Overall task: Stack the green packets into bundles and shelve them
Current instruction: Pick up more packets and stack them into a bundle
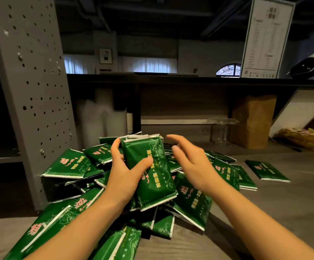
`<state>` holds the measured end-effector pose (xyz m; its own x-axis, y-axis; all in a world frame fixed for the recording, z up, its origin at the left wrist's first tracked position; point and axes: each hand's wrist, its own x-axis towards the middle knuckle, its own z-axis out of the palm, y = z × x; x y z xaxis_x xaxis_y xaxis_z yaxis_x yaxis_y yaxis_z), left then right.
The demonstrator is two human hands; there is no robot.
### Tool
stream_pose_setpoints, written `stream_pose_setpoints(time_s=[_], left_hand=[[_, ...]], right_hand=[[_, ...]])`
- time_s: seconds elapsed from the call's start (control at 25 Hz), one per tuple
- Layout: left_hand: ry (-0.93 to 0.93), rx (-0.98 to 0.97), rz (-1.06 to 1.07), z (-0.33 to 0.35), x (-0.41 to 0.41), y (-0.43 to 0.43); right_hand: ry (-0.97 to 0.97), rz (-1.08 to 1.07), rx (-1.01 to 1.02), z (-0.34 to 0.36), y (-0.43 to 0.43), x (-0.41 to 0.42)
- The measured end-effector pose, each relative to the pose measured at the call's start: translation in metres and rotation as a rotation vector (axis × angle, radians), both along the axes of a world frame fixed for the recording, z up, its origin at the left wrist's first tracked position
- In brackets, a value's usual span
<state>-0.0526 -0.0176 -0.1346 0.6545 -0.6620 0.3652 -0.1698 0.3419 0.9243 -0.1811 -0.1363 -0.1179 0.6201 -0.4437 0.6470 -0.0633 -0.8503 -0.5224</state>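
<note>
Grips a bundle of green packets (148, 171) in the left hand (126, 166), thumb across the printed face and fingers curled round the far edge, just above the middle of the pile of loose packets (68, 166). Holds the right hand (191, 162) spread wide and slightly blurred, also above the pile, beside the bundle and grasping nothing. Right of the pile, apart: one stray packet (266, 170) flat on the wooden surface (265, 212). Just left of the pile: a grey perforated upright (34, 81). Beyond the pile, to the right: a brown paper bag (251, 121).
</note>
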Motion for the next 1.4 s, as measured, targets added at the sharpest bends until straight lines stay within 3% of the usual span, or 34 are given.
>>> stream_pose_setpoints(time_s=[0.08,0.2,0.32,0.4,0.68,0.84,0.96,1.2,1.4], left_hand=[[-0.055,0.0,0.015,0.001,-0.004,0.002],[-0.089,0.008,0.013,0.003,-0.005,0.003],[-0.096,0.027,0.011,0.002,-0.006,0.003],[-0.115,0.033,0.007,0.003,-0.009,0.003],[-0.126,0.031,0.007,0.0,-0.005,0.002],[-0.129,0.039,0.002,-0.001,-0.005,0.003],[-0.114,0.051,-0.009,-0.002,-0.003,0.002],[-0.121,0.057,-0.006,0.001,-0.002,0.0],[-0.051,0.031,-0.01,0.002,0.001,0.0]], right_hand=[[0.059,-0.237,0.014,0.002,-0.027,-0.005],[0.374,-0.55,0.155,-0.007,-0.061,-0.013],[0.598,-0.638,0.283,-0.02,-0.068,-0.016],[0.647,-0.623,0.237,-0.024,-0.067,-0.015],[0.376,-0.339,0.358,-0.018,-0.059,-0.012],[0.408,-0.316,0.425,-0.017,-0.057,-0.012],[0.326,-0.295,0.496,-0.018,-0.057,-0.011],[-0.13,-0.281,0.555,-0.004,-0.055,-0.013],[-0.396,-0.056,0.916,0.015,-0.035,-0.015]])
